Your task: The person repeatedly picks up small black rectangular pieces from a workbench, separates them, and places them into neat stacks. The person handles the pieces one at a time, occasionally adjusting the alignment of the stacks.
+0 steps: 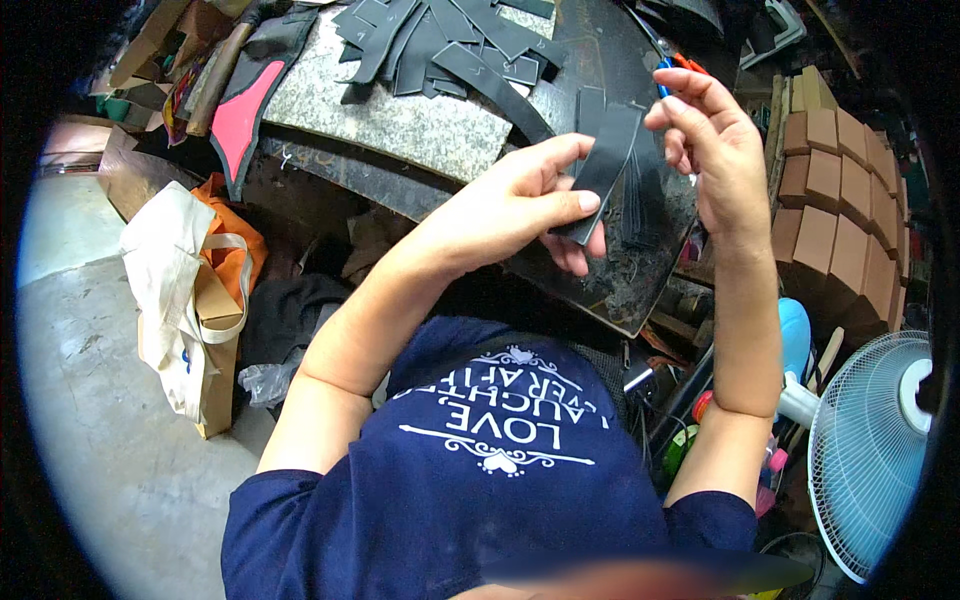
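My left hand (535,200) grips the lower end of a long dark strip of leather-like material (605,165), thumb pressed on its front. My right hand (710,145) is raised beside the strip's upper end, fingertips touching its edge, and it also holds a tool with blue and orange handles (672,66) that sticks out behind the fingers. Both hands hover over a black, scuffed work board (640,270).
A heap of dark cut strips (450,45) lies on a speckled stone slab (400,120) at the back. Brown stacked boxes (835,190) stand at right, a white fan (870,450) at lower right. A cloth bag with an orange bag (190,290) sits on the concrete floor at left.
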Demonstrator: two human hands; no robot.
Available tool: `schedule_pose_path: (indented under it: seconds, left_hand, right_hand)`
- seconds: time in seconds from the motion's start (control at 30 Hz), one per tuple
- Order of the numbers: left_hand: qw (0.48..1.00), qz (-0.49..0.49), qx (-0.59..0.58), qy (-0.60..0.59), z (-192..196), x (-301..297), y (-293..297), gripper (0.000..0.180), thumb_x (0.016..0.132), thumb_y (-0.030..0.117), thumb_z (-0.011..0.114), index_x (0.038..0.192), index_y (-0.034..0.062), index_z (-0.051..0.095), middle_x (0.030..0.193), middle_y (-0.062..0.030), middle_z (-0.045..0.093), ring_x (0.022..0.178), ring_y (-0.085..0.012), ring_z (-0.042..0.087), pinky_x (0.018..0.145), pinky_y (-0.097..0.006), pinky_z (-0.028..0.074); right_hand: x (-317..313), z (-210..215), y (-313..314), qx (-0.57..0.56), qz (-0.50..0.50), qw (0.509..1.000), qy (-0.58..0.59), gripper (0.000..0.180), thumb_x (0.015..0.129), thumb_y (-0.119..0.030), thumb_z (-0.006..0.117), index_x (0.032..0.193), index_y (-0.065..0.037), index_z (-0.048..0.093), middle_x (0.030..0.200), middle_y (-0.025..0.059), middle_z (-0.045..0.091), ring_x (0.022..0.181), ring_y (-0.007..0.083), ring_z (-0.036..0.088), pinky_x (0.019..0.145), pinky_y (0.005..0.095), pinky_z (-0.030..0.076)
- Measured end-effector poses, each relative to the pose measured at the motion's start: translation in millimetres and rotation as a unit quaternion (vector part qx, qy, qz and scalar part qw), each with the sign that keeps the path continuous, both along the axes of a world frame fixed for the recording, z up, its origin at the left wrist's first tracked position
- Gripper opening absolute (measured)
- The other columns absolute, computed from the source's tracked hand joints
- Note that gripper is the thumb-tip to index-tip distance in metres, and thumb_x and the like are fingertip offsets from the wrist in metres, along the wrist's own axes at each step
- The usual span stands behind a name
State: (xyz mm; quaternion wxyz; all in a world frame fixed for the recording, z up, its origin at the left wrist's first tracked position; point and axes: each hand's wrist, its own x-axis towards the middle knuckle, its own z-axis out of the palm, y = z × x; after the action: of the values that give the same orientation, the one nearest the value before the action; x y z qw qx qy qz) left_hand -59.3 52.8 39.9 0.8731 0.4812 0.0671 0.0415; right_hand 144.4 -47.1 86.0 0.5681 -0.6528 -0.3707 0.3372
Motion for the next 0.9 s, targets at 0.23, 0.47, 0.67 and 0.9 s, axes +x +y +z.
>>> schedule_pose_path:
  seconds: [0.23,0.47,0.67,0.9]
  left_hand:
    - [1.000,0.010,0.022,0.014,-3.7,3.5,-2.4,0.057,0.097,0.010,0.048,0.151,0.0040,0.033,0.098,-0.0181,0.072,0.073,-0.0208,0.072,0.068,-0.028,0.058]
    - [0.995,0.051,0.076,0.042,-5.7,-4.2,-8.5,0.057,0.102,0.012,0.051,0.153,0.0065,0.026,0.098,-0.0160,0.070,0.068,-0.0172,0.070,0.060,-0.027,0.058]
    - [0.997,0.052,0.051,0.033,-8.2,-1.1,-11.6,0.060,0.101,0.003,0.048,0.154,0.0041,0.020,0.089,-0.0150,0.068,0.059,-0.0166,0.065,0.051,-0.027,0.056]
    - [0.982,0.088,0.151,0.075,-8.3,-1.6,-15.3,0.076,0.099,0.002,0.049,0.159,0.0020,0.004,0.083,-0.0135,0.066,0.056,-0.0144,0.063,0.049,-0.028,0.054]
  right_hand:
    - [-3.4,-11.3,-5.0,-0.104,0.069,0.992,0.023,0.036,0.097,-0.020,0.069,0.126,-0.006,0.054,0.079,-0.0007,0.062,0.056,0.0000,0.052,0.046,0.0139,0.035]
    - [2.5,-26.6,14.0,-0.015,0.086,0.990,-0.114,0.041,0.093,-0.011,0.070,0.131,-0.008,0.053,0.089,-0.0012,0.066,0.073,0.0024,0.056,0.061,0.0164,0.038]
    - [-4.0,-18.1,11.8,-0.070,0.111,0.991,0.000,0.038,0.096,-0.016,0.068,0.131,-0.010,0.055,0.085,-0.0011,0.065,0.062,-0.0002,0.050,0.057,0.0159,0.037]
    - [8.2,-32.8,19.6,0.010,0.090,0.978,-0.189,0.038,0.092,-0.005,0.069,0.127,-0.007,0.057,0.080,-0.0011,0.063,0.071,0.0037,0.057,0.064,0.0196,0.045]
